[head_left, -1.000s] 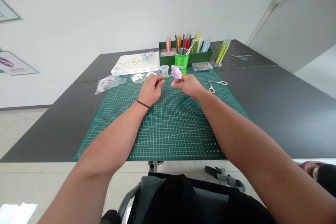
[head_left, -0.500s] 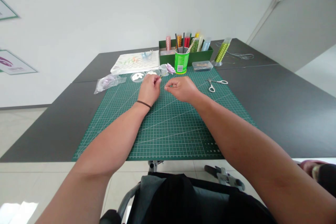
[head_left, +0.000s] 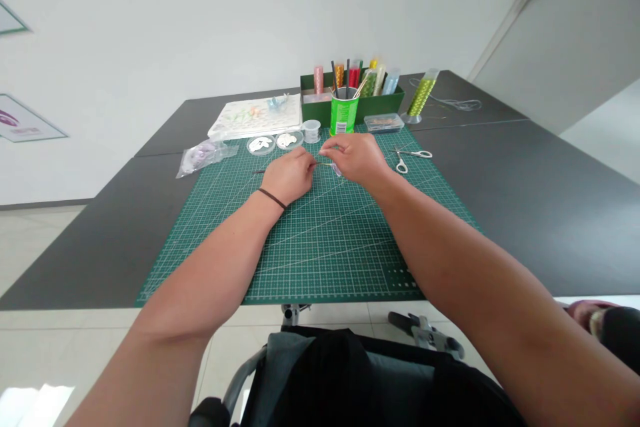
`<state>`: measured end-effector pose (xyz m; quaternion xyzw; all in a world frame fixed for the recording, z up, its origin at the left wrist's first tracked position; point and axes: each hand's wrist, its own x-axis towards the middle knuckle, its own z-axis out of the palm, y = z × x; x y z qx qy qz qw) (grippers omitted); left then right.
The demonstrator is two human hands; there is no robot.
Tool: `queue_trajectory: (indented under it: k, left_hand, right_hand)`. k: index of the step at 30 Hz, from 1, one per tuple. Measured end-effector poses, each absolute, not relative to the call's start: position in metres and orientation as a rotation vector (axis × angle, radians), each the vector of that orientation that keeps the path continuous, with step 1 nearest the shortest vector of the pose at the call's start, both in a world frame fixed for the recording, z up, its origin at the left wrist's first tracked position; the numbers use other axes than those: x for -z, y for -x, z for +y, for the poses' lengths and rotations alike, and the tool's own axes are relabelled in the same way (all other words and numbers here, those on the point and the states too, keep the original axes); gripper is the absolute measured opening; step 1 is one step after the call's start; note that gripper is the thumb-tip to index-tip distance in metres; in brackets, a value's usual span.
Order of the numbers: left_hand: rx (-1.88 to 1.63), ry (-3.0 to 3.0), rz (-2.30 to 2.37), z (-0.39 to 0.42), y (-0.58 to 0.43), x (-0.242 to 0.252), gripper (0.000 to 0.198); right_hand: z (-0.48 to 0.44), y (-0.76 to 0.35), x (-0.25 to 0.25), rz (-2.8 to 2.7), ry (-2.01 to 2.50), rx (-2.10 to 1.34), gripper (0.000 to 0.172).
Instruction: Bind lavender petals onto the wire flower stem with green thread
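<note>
My left hand (head_left: 290,175) is closed on the thin stem of a small purple flower, above the green cutting mat (head_left: 310,233). The flower (head_left: 336,169) points right and lies partly behind my right hand (head_left: 354,155). The fingers of my right hand are pinched together over the stem; whatever is between them is too small to make out. A thin dark stick (head_left: 259,171) shows left of my left hand.
Behind my hands stand a green cup (head_left: 343,115) with sticks, a dark green box (head_left: 383,107) of colored tubes, and round dishes (head_left: 261,145) with white pieces. Scissors (head_left: 401,163) lie right; a plastic bag (head_left: 203,157) lies left.
The flower has swung down from pointing up and away to pointing right. My left hand has turned and moved slightly right, and my right hand has risen slightly and moved right.
</note>
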<state>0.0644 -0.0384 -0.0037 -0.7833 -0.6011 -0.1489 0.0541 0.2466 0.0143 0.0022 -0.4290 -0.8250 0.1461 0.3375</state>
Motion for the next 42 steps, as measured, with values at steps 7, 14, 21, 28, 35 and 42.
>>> queue_trajectory:
  k: [7, 14, 21, 28, 35, 42]
  left_hand:
    - [0.508, 2.51, -1.647, -0.035, -0.059, 0.009, 0.019]
    - [0.632, 2.586, -1.456, -0.032, -0.048, 0.017, 0.017]
    - [1.031, 2.54, -1.375, -0.026, -0.045, 0.023, 0.015]
    - [1.559, 2.187, -1.694, -0.013, -0.044, 0.028, 0.006]
    - [1.683, 2.035, -1.9, -0.005, -0.042, 0.031, 0.011]
    - [1.735, 1.958, -1.919, 0.001, -0.036, 0.036, 0.012]
  right_hand:
    - [0.028, -0.255, 0.003, -1.881, 1.26, -0.719, 0.008]
    - [0.043, -0.262, 0.02, -1.743, 1.278, -0.878, 0.012]
    - [0.049, -0.263, 0.031, -1.718, 1.322, -0.858, 0.015]
    - [0.04, -0.258, 0.024, -1.901, 1.323, -0.802, 0.015]
    - [0.032, -0.252, 0.02, -2.007, 1.241, -0.865, 0.013]
    - [0.025, -0.249, 0.011, -2.01, 1.215, -0.898, 0.014]
